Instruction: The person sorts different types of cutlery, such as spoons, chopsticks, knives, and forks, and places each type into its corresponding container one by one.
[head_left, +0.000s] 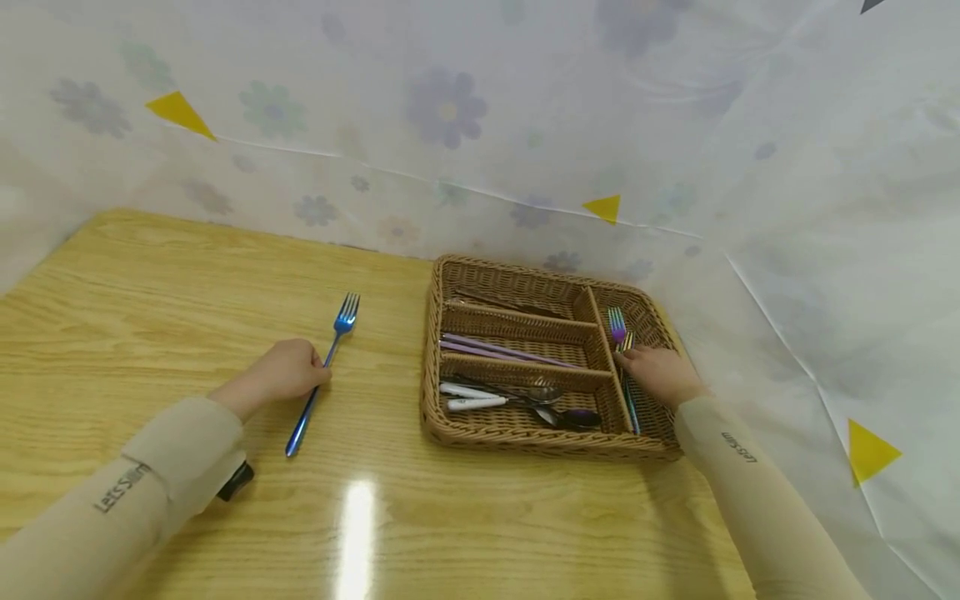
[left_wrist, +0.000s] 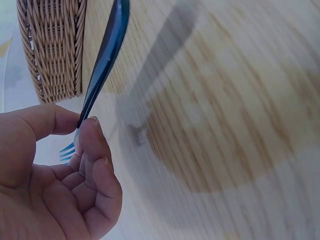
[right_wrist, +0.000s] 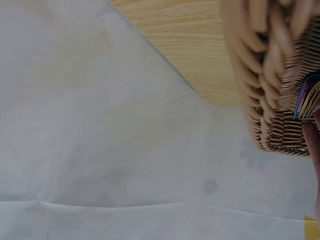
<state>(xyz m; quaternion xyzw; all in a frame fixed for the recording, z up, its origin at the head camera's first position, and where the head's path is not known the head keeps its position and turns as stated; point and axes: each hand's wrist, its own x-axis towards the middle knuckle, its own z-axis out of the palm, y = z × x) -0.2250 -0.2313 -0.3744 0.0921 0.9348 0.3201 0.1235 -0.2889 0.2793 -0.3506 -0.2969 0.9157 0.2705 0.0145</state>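
My left hand [head_left: 288,369] pinches a blue fork [head_left: 346,319] by the middle of its handle, between thumb and index finger. Its tines point away from me, and in the left wrist view the handle [left_wrist: 107,55] stands above the table. My right hand [head_left: 660,373] reaches into the right compartment of a wicker cutlery basket [head_left: 525,447]. Its fingertips hold a gold-toned fork [head_left: 628,340] just below the tines; the thumb is hidden. Beside it lies a fork with purple-blue tines [head_left: 617,323]. The right wrist view shows only a finger's edge near the tines [right_wrist: 304,97].
Purple chopsticks [head_left: 502,350] lie in the basket's middle compartment. Spoons with white handles [head_left: 476,403] and dark ones fill the front compartment; thin dark utensils [head_left: 517,307] lie at the back. A flower-patterned sheet [head_left: 450,192] hangs behind and right of the wooden table [head_left: 187,292].
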